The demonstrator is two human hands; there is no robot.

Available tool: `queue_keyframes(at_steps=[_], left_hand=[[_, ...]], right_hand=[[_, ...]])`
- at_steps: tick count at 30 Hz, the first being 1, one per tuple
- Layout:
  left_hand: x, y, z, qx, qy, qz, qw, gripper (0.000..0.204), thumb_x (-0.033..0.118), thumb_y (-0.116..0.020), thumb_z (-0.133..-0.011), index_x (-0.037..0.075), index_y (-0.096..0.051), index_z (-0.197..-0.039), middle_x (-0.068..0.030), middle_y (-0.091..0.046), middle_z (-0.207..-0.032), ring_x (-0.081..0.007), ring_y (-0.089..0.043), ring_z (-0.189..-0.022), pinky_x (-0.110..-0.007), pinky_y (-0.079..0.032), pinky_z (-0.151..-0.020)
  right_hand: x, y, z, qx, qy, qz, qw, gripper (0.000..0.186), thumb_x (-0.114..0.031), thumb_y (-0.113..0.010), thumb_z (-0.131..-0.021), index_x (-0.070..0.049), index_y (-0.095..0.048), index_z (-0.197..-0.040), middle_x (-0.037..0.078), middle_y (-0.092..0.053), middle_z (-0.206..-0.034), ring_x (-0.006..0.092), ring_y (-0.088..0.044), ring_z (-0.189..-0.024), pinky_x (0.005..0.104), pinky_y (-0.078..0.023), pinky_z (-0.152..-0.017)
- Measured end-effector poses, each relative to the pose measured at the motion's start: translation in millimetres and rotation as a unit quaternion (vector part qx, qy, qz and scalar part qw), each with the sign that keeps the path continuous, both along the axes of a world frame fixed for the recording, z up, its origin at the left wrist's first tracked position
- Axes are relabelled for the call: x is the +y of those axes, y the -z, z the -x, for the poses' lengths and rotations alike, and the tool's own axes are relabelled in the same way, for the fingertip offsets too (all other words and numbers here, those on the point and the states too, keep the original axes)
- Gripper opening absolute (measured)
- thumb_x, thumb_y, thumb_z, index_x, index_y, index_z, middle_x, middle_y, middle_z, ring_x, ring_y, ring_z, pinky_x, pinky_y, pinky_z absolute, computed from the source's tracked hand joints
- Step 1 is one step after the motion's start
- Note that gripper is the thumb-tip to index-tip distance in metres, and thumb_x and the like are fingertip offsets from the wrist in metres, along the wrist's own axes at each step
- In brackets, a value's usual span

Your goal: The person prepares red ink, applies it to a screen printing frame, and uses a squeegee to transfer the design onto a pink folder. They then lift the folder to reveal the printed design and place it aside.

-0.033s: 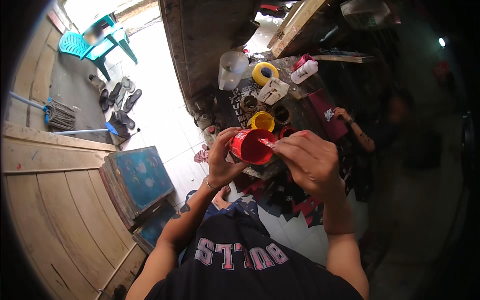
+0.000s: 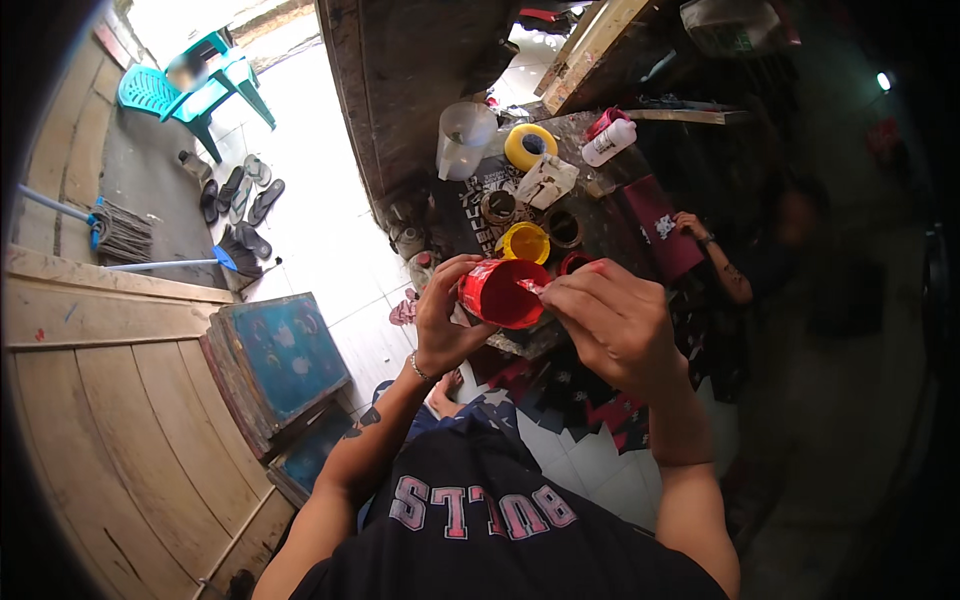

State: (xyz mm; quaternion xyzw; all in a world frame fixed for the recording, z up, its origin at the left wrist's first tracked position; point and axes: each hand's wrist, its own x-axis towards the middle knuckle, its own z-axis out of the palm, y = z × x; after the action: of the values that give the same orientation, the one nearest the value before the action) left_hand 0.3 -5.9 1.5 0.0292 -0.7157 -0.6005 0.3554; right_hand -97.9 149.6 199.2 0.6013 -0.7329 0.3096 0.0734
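My left hand (image 2: 447, 310) wraps round the side of a red paint pot (image 2: 492, 290), tilted so that its red inside shows. My right hand (image 2: 615, 325) pinches a short red-and-white smeared stick (image 2: 531, 286), whose tip reaches over the mouth into the pot. Red paint marks a finger of that hand. Just beyond the pot stand an open yellow tub (image 2: 526, 243) and two dark-rimmed open jars (image 2: 564, 228). Another small red container (image 2: 573, 263) is partly hidden behind my right hand.
Farther back on the table are yellow tape (image 2: 530, 147), a translucent pitcher (image 2: 466, 140) and a white bottle (image 2: 609, 143). To the right, a co-worker's hand (image 2: 690, 224) touches a dark red printed piece (image 2: 655, 225). Stacked frames (image 2: 280, 350) stand at left.
My right hand has shifted slightly left, and the stick with it, a little farther into the pot. The co-worker's hand and the dark red piece have moved slightly. My left hand keeps its hold.
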Motion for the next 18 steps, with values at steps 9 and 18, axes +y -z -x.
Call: queue_keyframes(at_steps=[9,18], left_hand=[[1.9,28.7,-7.8,-0.028,-0.007,0.018,0.999,0.08,0.005,-0.095,-0.063,0.002,-0.055,-0.132,-0.018,-0.061,-0.134,-0.0309,-0.062,-0.125,-0.041,-0.053,-0.104],[-38.8,40.5,-42.0,-0.06,-0.034,-0.032,0.997,0.08,0.003,-0.094,-0.065,0.002,-0.054,-0.135,-0.017,-0.057,-0.137,-0.0283,-0.06,-0.129,-0.038,-0.055,-0.106]], right_hand=[[-0.7,29.8,6.5,-0.148,-0.018,0.031,0.988,0.017,0.008,-0.077,-0.078,0.001,-0.07,-0.092,0.013,-0.072,-0.086,0.028,-0.071,-0.077,0.0348,-0.055,-0.067],[-52.0,50.1,12.1,-0.126,-0.118,-0.049,0.984,0.02,0.008,-0.077,-0.077,0.002,-0.07,-0.095,0.013,-0.071,-0.087,0.0296,-0.069,-0.077,0.0369,-0.055,-0.068]])
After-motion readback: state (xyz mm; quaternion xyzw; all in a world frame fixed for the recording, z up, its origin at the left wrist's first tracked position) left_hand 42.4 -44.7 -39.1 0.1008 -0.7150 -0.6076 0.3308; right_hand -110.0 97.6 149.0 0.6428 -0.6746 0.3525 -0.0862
